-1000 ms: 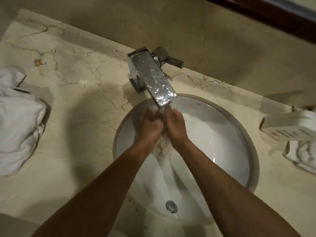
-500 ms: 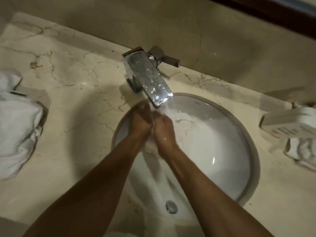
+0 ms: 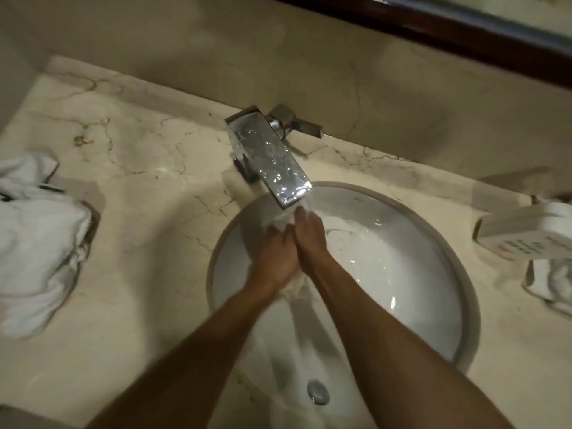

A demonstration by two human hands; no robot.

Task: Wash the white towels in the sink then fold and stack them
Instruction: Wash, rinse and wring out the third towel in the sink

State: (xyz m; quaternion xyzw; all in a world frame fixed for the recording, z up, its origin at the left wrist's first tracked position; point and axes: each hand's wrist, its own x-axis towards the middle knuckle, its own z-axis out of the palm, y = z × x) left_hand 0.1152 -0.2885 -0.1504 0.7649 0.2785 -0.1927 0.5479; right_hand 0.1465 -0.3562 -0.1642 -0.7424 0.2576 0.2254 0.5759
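Both hands had shifted back under the chrome faucet (image 3: 268,156) from where they sat half a second before, when they were bunched together lower and further from the spout — a back-and-forth that read as scrubbing. The left hand (image 3: 276,257) and the right hand (image 3: 310,241) lay side by side and touching over the basin of the sink (image 3: 464,292), just below the faucet's mouth, with the wet white towel (image 3: 346,235) bunched beneath and between them. The right fingers reached forward into the running water at the spout; the left fingers looked curled down into the cloth. Both seemed to be gripping and pressing the towel (the blur made the exact finger hold hard to tell), and a tail of it trailed from under the wrists toward the drain (image 3: 317,392), on the near side of the basin from the faucet. The stroke suggested washing was in hand and far from finished — rinsing and wringing would come next, then folding. Well to the left of the faucet a heap of white towels (image 3: 37,243) lay crumpled on the marble counter (image 3: 148,193), unfolded; well to its right sat a white soap dish (image 3: 523,235) with another towel (image 3: 554,280) just beyond it.
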